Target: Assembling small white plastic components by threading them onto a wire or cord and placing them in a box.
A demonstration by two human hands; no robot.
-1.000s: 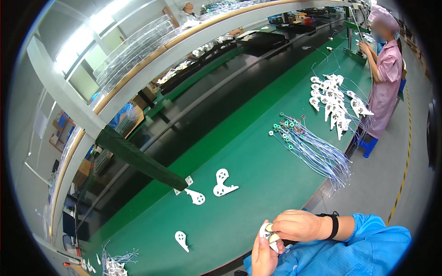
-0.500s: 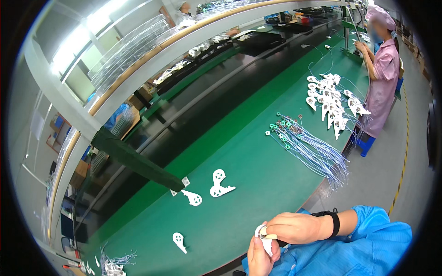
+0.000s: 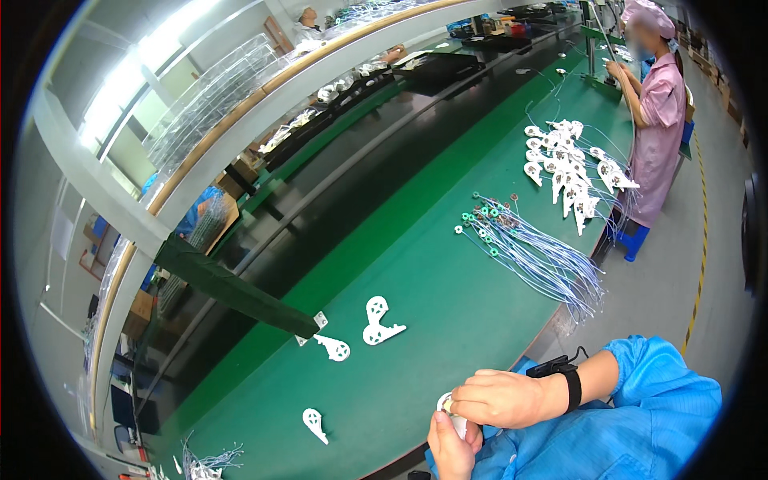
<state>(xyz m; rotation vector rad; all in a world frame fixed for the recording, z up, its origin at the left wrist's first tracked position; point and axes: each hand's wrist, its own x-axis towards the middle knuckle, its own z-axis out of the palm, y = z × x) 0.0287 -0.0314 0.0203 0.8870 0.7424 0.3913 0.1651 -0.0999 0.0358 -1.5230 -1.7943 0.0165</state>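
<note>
Near the front edge of the workbench (image 3: pixel 448 264), three flat brackets lay apart from each other: one bracket (image 3: pixel 314 422) closest to the front edge, a second bracket (image 3: pixel 334 348) behind it, and a third bracket (image 3: pixel 378 322) just to the right of the second. Further to the right, a bundle of wires (image 3: pixel 534 254) lay across the bench and reached over its right edge. Behind the wires, a pile of brackets (image 3: pixel 570 170) lay near the right edge, before a standing co-worker (image 3: pixel 658 120).
</note>
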